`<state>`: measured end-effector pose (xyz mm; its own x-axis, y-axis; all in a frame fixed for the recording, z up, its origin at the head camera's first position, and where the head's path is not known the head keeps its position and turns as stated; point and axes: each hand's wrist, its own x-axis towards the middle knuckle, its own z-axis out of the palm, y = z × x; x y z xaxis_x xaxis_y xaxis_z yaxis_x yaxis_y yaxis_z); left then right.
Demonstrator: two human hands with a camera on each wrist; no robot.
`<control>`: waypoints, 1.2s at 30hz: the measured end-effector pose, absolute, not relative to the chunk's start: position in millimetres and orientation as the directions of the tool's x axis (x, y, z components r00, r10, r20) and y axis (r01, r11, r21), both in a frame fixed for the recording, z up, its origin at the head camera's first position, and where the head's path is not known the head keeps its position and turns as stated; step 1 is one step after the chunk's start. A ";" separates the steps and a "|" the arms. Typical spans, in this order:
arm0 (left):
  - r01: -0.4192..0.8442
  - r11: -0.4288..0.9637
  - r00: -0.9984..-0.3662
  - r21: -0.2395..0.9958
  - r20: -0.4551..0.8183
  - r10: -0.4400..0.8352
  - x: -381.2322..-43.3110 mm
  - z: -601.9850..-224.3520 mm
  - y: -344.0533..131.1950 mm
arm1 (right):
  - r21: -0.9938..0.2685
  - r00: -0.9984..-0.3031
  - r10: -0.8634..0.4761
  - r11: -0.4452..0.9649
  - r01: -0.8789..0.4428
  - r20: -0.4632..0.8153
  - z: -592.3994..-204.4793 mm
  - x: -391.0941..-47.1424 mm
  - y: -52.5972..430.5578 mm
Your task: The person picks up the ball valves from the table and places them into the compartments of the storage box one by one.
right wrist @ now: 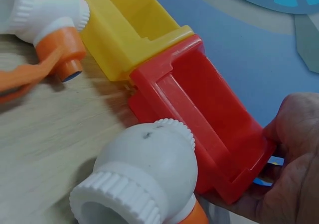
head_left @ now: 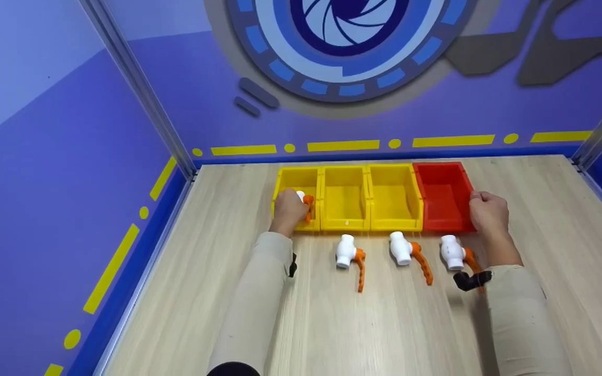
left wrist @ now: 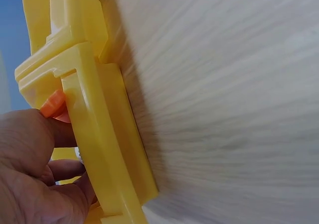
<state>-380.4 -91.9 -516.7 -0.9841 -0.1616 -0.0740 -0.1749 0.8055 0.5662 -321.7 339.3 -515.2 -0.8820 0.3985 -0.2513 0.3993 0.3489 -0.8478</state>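
Note:
My left hand [head_left: 287, 210] reaches into the leftmost yellow bin [head_left: 278, 180], where it grips a white ball valve with an orange handle [head_left: 309, 209]. In the left wrist view that handle [left wrist: 54, 104] shows above the fingers, and the bin's front wall [left wrist: 99, 129] hides most of the valve. On the far right, my right hand [head_left: 490, 213] holds the outer side wall of the red bin [head_left: 443, 201]. Its fingers pass beneath the rim in the right wrist view. Nothing lies inside the red bin.
Two more yellow bins [head_left: 345, 197] stand between, all joined in one row. Three white ball valves with orange handles lie before the row: one left [head_left: 346, 251], one middle [head_left: 401, 248], one right [head_left: 452, 253] near the right forearm. Blue-purple panels [head_left: 175, 78] enclose the wooden table.

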 end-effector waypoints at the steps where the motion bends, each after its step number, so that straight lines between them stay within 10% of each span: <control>1: -0.178 0.806 -0.984 0.564 -0.080 -0.161 -381.6 -516.2 -91.0 | -0.848 -0.881 0.400 0.346 0.402 -0.254 -515.2 -321.6 339.8; 36: -0.127 0.978 -0.983 0.163 0.111 -0.146 -398.1 -538.1 -64.0 | -0.849 -0.885 0.396 0.353 0.394 -0.246 -517.8 -319.7 341.4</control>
